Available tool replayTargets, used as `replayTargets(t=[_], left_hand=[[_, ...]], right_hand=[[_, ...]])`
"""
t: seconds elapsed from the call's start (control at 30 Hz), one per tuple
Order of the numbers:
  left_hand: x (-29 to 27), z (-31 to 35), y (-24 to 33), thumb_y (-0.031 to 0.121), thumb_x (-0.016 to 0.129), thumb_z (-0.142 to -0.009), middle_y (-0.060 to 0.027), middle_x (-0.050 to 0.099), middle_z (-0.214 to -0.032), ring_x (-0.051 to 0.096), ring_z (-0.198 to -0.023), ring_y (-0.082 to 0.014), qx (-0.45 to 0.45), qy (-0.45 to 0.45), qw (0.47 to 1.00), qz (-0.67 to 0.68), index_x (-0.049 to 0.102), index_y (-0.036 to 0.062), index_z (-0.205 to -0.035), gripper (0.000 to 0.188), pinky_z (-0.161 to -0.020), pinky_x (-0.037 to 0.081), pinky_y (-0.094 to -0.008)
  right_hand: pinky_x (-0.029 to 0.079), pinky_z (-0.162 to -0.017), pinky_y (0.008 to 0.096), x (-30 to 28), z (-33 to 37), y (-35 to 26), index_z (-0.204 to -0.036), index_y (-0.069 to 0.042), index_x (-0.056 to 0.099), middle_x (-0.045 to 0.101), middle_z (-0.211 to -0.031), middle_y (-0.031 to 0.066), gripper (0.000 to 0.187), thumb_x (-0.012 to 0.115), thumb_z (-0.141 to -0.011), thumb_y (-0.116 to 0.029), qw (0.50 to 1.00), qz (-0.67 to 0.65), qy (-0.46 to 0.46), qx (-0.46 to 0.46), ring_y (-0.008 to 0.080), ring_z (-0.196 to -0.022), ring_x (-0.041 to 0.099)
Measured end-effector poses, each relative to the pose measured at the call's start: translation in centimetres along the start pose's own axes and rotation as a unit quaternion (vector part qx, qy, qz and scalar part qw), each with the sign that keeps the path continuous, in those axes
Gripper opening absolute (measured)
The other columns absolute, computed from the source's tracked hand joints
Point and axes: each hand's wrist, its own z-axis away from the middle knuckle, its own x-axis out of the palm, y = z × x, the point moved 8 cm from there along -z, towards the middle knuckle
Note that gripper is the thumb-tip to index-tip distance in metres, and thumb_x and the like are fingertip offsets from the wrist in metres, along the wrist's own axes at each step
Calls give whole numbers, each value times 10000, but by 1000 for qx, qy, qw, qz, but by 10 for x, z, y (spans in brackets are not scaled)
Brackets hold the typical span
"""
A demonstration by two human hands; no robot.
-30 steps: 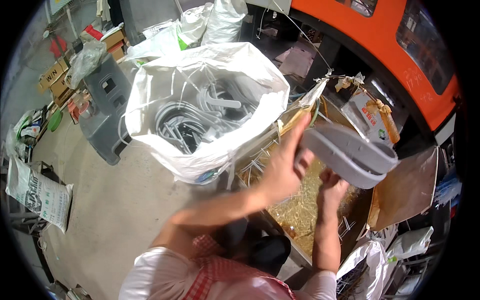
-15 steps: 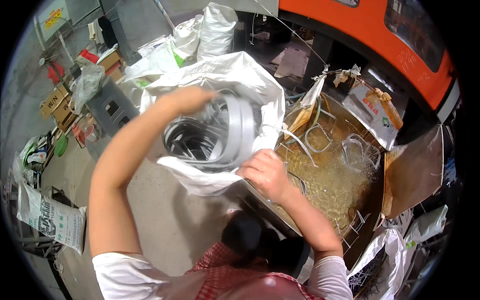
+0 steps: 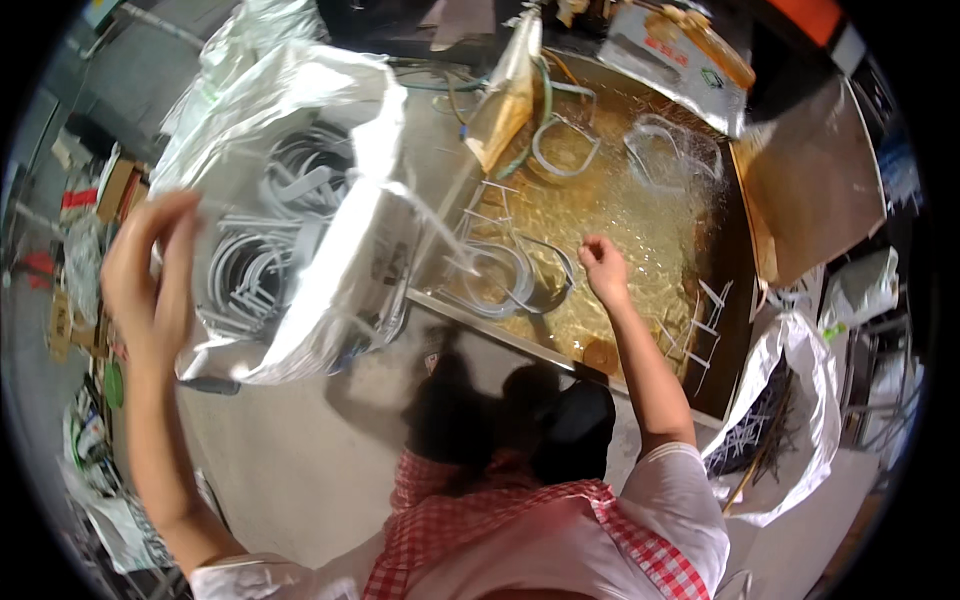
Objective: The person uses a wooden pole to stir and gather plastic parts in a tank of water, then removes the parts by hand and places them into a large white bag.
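Observation:
My left hand, smeared by motion, is raised at the left side of a large white woven sack. Its fingers look bent and apart, with nothing seen in them. Inside the sack lie coiled grey plastic strips, stacked as rings. My right hand hangs over a metal tank of yellowish water, fingers curled in and nothing visible in them. Left of that hand, pale and grey strip loops lie in the tank near its front wall. Farther back, a clear loop bundle sits in bubbling water.
White stick-like pieces lie at the tank's right side. Beyond stand a brown board and a foil-covered panel. A white sack of thin offcuts stands at the right. Boxes and bags line the left.
My left hand has drawn back left from the coils. My right hand has left the sack rim and moved over the water. The view has shifted right, and strip loops now show at the tank's front.

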Motion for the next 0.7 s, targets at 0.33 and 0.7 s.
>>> replayTargets(t=[0.33, 0.7], left_hand=[[449, 138, 15, 119, 500, -838, -79, 603, -782, 572, -667, -153, -12, -344, 927, 152, 577, 27, -915, 142, -600, 458, -296], [657, 215, -87, 263, 631, -725, -136, 597, -912, 551, -871, -235, -253, -253, 898, 255, 548, -27, -991, 402, -772, 435, -371]], right_hand=[[400, -391, 230, 123, 89, 211, -885, 6, 580, 555, -687, 77, 156, 558, -849, -144, 835, -198, -292, 423, 131, -471, 464], [397, -916, 384, 132, 41, 151, -1363, 4, 43, 371, -1306, 160, 916, 702, -729, -49, 831, -342, -250, 360, 261, -1135, 433]])
